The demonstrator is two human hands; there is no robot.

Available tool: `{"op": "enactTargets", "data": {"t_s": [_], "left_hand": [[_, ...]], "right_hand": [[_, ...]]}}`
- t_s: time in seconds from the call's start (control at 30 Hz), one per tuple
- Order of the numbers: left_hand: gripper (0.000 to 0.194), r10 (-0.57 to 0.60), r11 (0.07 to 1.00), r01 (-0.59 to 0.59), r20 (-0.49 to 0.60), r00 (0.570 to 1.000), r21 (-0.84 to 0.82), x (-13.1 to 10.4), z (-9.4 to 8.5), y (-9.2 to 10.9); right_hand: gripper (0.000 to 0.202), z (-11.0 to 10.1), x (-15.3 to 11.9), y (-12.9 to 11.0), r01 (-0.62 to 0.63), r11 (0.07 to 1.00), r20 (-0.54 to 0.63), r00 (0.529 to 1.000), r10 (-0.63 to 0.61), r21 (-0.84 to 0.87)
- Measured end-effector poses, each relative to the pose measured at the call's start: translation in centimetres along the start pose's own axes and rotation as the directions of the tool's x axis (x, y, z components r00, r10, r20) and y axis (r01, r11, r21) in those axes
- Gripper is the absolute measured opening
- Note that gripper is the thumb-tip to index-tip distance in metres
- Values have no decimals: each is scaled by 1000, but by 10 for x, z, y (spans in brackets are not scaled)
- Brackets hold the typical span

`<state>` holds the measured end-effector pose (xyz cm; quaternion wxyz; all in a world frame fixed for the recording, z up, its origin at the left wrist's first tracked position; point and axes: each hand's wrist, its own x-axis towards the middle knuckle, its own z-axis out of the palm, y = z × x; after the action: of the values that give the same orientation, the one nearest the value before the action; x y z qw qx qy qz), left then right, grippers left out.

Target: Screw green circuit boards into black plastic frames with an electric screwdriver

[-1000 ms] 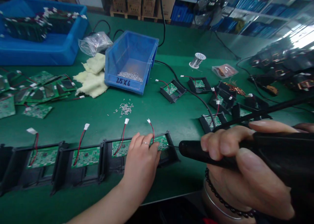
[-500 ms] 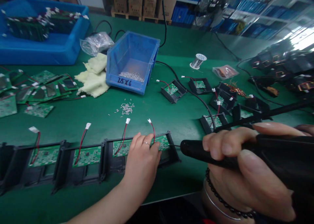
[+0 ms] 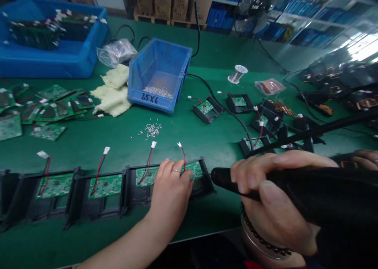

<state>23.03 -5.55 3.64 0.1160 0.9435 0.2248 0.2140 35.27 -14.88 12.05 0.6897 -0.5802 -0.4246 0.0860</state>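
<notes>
My left hand (image 3: 171,190) lies over the rightmost black housings, its fingers bent and pressed on the green circuit board (image 3: 195,170) and the frame edge. My right hand (image 3: 274,194) is wrapped round a black electric screwdriver (image 3: 226,178), whose thin bit meets the right end of that board. Red and black wires with white plugs rise from the boards. To the left, more black housings (image 3: 84,210) stand in a row, holding a green board (image 3: 106,185) and another board (image 3: 56,184). A pile of small screws (image 3: 152,130) lies beyond my left hand.
A blue bin (image 3: 159,74) marked 25X6 holds screws. Loose boards (image 3: 49,131) and a large blue tray (image 3: 44,62) are at left. Beyond my right hand are housings (image 3: 239,103), a solder spool (image 3: 238,74) and a black cable (image 3: 243,123).
My right hand and the screwdriver have shifted slightly left, towards the board's right end. My left hand has stayed almost in place.
</notes>
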Motion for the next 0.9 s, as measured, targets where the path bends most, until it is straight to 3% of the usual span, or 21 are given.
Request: {"op": "enactTargets", "data": {"t_s": [0.2, 0.3, 0.4, 0.47, 0.57, 0.73, 0.9], "left_hand": [[8, -1, 1000, 1, -17, 1000, 1, -2, 2, 0], [10, -5, 1000, 5, -28, 1000, -4, -4, 5, -1], [11, -14, 1000, 14, -16, 1000, 13, -4, 7, -1], [11, -20, 999, 20, 7, 1000, 28, -3, 7, -1], [12, -28, 999, 27, 28, 999, 32, -5, 7, -2], [19, -4, 999, 2, -53, 999, -46, -11, 7, -6], [24, -53, 981, 13, -205, 977, -195, -10, -2, -7]], "right_hand": [[43, 1, 1, 13, 23, 982, 64, 997, -36, 185], [38, -1, 16, 9, 5, 969, 122, 992, -37, 247], [31, 7, 44, -1, -1, 938, 23, 1000, -7, 346], [30, 22, 64, 0, 83, 915, -108, 993, -43, 395], [30, 57, 88, 22, 221, 900, -216, 965, -147, 375], [31, 111, 105, 80, 171, 925, -143, 981, -129, 339], [26, 126, 107, 101, 149, 926, -124, 986, -113, 346]]}}
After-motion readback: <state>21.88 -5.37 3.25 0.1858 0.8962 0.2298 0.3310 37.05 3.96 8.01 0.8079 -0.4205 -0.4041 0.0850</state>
